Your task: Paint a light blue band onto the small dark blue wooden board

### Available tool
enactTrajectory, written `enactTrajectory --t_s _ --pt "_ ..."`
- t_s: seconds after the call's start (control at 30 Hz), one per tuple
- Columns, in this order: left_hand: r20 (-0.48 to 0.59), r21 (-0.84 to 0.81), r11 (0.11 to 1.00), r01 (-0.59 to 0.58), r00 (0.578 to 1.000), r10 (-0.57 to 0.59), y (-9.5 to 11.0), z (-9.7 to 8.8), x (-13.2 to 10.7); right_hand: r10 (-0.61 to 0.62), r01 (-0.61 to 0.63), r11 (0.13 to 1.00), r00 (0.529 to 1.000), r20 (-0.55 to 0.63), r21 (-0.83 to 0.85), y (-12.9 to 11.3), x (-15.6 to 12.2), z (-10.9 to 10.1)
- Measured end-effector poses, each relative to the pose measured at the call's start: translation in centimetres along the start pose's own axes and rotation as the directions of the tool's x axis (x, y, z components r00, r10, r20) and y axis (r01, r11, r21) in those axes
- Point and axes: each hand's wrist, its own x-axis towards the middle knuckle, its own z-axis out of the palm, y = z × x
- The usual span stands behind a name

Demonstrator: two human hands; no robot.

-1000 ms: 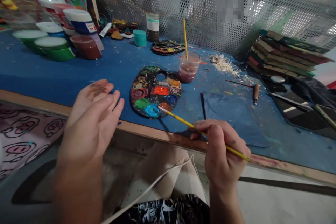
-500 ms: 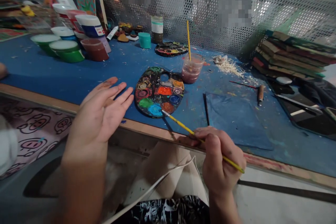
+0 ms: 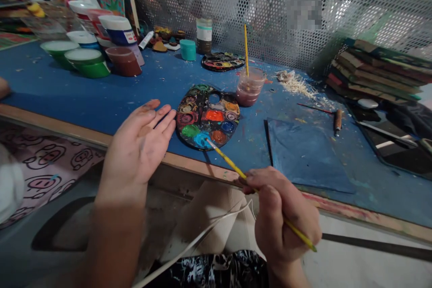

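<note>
My right hand (image 3: 283, 218) pinches a thin yellow paintbrush (image 3: 236, 172) just off the table's front edge. The brush tip rests in the light blue paint on an oval black palette (image 3: 207, 116) with several coloured wells. My left hand (image 3: 141, 144) hovers palm up, fingers stretched out and together, just left of the palette and holding nothing; smudges of paint show on the fingers. A dark blue painted board (image 3: 303, 155) lies flat on the blue table (image 3: 84, 94) to the right of the palette.
A plastic cup (image 3: 249, 85) of murky water with a yellow brush stands behind the palette. Paint jars (image 3: 87, 60) crowd the far left, a second palette (image 3: 222, 60) lies further back, stacked boards (image 3: 378, 69) sit at right. Perforated metal mesh closes the back.
My right hand drew back toward me and lower while the brush tip stayed at the blue well. My left hand shifted right, closer to the palette, with the palm turned further up.
</note>
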Motion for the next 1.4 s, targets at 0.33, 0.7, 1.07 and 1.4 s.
enactTrajectory --t_s 0.33,0.7,1.07,1.4 --pt "0.229 0.412 0.830 -0.375 0.925 0.304 -0.4 -1.9 0.0 -0.049 0.060 0.987 0.996 0.075 -0.151 -0.1 2.9 -0.5" --pt "0.315 0.864 0.314 -0.393 0.909 0.272 -0.2 -0.9 2.3 -0.037 0.090 0.950 0.983 0.177 -0.300 -0.5 5.4 -0.5" --pt "0.326 0.887 0.242 -0.393 0.904 0.275 -1.2 -1.2 3.1 0.051 -0.018 0.984 0.981 0.186 -0.176 0.0 5.6 0.5" --pt "0.319 0.892 0.253 -0.376 0.917 0.239 -0.9 -1.3 2.3 0.153 -0.141 0.987 0.972 0.176 -0.077 0.2 6.7 -0.3"
